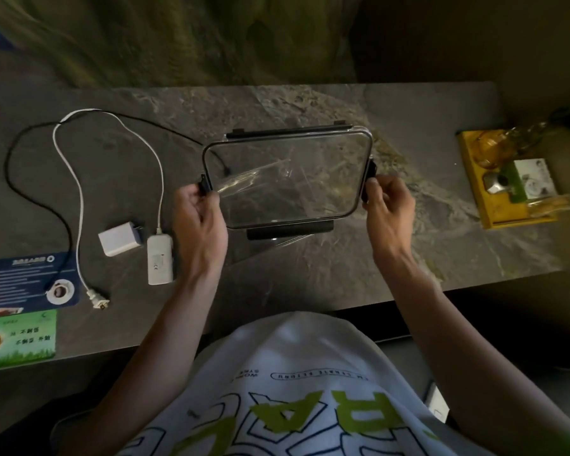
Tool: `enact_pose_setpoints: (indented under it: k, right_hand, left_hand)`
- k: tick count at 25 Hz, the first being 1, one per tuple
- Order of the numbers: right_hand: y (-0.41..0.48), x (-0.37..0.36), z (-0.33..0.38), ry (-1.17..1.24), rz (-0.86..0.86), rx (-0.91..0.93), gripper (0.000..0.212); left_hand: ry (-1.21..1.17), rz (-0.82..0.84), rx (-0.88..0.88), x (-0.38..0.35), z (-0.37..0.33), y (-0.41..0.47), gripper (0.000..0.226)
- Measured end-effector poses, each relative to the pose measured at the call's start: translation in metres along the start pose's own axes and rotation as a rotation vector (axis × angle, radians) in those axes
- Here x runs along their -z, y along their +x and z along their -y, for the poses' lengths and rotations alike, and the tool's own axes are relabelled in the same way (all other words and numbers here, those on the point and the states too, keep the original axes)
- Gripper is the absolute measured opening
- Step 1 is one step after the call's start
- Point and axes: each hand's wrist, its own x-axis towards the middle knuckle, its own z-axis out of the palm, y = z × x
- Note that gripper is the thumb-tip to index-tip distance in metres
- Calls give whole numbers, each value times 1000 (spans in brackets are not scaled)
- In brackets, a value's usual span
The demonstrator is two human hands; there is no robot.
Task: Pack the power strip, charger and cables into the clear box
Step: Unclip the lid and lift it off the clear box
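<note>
Left hand (199,222) and right hand (387,205) each pinch a black side latch of the clear box (287,138) over the middle of the worktop (310,264). From the left, a limp black cable (9,166), the strip's white cord (80,209), a light, hard charger (119,240) and the small power strip (160,258) lie outside it. The cords likely need coiling. The rigid, slick box seems safest held by its latches.

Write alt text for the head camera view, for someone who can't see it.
A person's left hand and right hand hold a clear box by its black side latches at a dark stone table. Left of it lie a white power strip, a charger, a white cable and a black cable, none packed yet.
</note>
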Motion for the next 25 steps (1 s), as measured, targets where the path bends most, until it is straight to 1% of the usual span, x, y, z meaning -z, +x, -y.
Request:
enact_pose_setpoints:
  k: [3, 5, 7, 10, 13, 18, 21, 23, 25]
  right_hand:
    - [0, 13, 4, 19, -76, -4, 15]
    - [4, 24, 3, 47, -124, -23, 16]
    - [9, 34, -1, 73, -155, -72, 21]
    - [19, 55, -12, 126, -180, -165, 34]
    - [26, 78, -17, 284, -192, -274, 24]
    - [53, 128, -37, 423, -219, -368, 16]
    - [72, 151, -49, 504, -255, -401, 17]
    - [88, 164, -59, 530, -274, -418, 18]
    - [103, 179, -71, 525, -273, -465, 16]
  left_hand:
    - [-75, -15, 21, -6, -10, -4, 22]
    - [-105, -9, 28, -15, -13, -8, 24]
    - [-169, 26, 87, -24, -17, -12, 20]
    - [-324, 108, 171, -47, -27, -23, 15]
    - [-406, 129, 193, -77, -35, -37, 16]
    - [-332, 141, 155, -129, -40, -48, 23]
    - [-292, 174, 120, -159, -40, -53, 31]
    - [-224, 192, 121, -179, -41, -54, 34]
    - [-145, 211, 142, -200, -40, -55, 32]
